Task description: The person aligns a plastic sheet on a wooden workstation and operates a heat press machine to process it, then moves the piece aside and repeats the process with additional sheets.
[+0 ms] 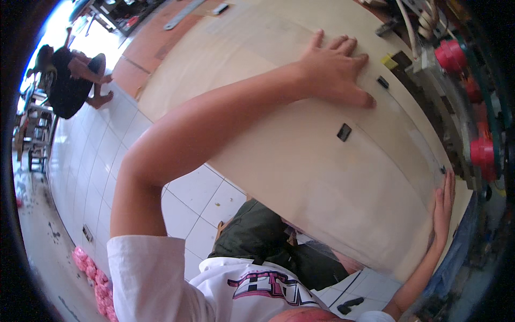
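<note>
A large pale sheet (pixel 257 155), thin and slightly see-through, lies over a light work surface in front of me. My left hand (pixel 335 70) rests flat on its far part with fingers spread, and the forearm crosses above it. At the right edge of the sheet, my right hand (pixel 442 209) lies with its fingers stretched out along that edge. Between the hands sits a small black block (pixel 344 132). A second black block (pixel 382 82) lies near the left thumb, and a small dark piece (pixel 443 169) is just beyond the right fingertips.
Along the right stands a machine with red round parts (pixel 450 56). A metal ruler-like strip (pixel 184 14) lies on a reddish-brown surface (pixel 134 72) at the far left. Another person (pixel 70 80) crouches on the tiled floor (pixel 102 155). Pink bundles (pixel 94 276) sit lower left.
</note>
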The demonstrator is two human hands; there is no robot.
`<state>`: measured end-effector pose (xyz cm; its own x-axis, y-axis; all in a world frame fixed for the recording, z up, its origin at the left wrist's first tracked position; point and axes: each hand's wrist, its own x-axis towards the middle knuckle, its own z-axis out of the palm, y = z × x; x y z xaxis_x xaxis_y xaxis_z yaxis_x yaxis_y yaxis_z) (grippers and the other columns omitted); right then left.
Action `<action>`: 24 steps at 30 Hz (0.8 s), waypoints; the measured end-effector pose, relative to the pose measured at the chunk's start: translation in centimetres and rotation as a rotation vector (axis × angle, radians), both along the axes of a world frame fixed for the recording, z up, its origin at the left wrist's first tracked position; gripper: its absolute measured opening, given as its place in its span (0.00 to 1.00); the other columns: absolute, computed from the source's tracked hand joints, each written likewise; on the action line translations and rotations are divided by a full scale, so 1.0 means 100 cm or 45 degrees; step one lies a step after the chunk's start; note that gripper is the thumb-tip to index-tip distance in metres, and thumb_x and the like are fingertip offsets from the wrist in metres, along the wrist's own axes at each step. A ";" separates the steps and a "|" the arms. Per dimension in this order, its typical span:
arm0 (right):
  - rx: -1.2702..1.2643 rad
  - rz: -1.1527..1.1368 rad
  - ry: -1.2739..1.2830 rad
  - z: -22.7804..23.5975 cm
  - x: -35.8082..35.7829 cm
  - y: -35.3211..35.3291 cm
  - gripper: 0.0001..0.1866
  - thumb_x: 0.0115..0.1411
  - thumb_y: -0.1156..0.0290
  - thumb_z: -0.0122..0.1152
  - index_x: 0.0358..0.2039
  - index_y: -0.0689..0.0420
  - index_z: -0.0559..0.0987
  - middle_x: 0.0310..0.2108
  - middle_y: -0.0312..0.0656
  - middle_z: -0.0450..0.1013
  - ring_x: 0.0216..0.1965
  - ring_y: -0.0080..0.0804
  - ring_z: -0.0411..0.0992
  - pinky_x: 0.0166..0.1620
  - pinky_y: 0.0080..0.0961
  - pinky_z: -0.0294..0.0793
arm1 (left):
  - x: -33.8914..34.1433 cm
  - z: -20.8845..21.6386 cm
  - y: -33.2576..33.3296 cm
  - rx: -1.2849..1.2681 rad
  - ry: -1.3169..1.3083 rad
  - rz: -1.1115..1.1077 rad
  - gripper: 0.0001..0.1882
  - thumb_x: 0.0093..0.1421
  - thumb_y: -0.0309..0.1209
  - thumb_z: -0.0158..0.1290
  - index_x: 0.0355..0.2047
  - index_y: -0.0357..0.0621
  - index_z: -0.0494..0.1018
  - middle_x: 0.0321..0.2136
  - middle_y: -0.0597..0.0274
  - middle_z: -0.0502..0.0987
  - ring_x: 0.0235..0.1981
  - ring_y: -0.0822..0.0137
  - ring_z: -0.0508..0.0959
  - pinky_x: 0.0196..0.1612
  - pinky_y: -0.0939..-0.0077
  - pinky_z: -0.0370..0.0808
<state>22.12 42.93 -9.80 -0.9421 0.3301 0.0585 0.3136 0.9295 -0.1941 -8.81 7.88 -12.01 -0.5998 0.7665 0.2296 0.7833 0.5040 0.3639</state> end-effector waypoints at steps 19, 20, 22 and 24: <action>-0.076 -0.089 -0.024 -0.002 -0.007 -0.013 0.31 0.67 0.64 0.45 0.70 0.52 0.55 0.71 0.46 0.49 0.72 0.45 0.42 0.71 0.39 0.38 | -0.004 0.005 -0.008 -0.105 0.017 -0.016 0.47 0.54 0.61 0.50 0.66 0.43 0.58 0.69 0.45 0.50 0.72 0.54 0.45 0.70 0.47 0.36; -0.039 -0.108 -0.009 -0.005 -0.007 -0.009 0.31 0.67 0.63 0.45 0.70 0.50 0.55 0.71 0.44 0.50 0.72 0.45 0.42 0.71 0.41 0.37 | -0.004 0.003 -0.008 -0.104 0.031 -0.002 0.47 0.55 0.61 0.50 0.66 0.43 0.58 0.69 0.45 0.50 0.72 0.54 0.45 0.70 0.47 0.36; 0.021 -0.177 0.010 0.001 -0.001 -0.005 0.31 0.67 0.63 0.46 0.70 0.49 0.56 0.71 0.43 0.50 0.72 0.45 0.43 0.71 0.42 0.37 | -0.004 0.002 -0.003 -0.044 0.044 0.000 0.48 0.53 0.62 0.49 0.65 0.41 0.60 0.68 0.42 0.52 0.71 0.52 0.47 0.70 0.45 0.38; 0.131 -0.125 -0.010 0.005 0.001 -0.009 0.31 0.67 0.60 0.46 0.69 0.47 0.56 0.70 0.42 0.52 0.72 0.46 0.44 0.70 0.46 0.37 | 0.005 0.008 0.001 -0.076 0.099 -0.018 0.46 0.56 0.62 0.47 0.66 0.43 0.58 0.69 0.44 0.51 0.72 0.53 0.46 0.70 0.47 0.37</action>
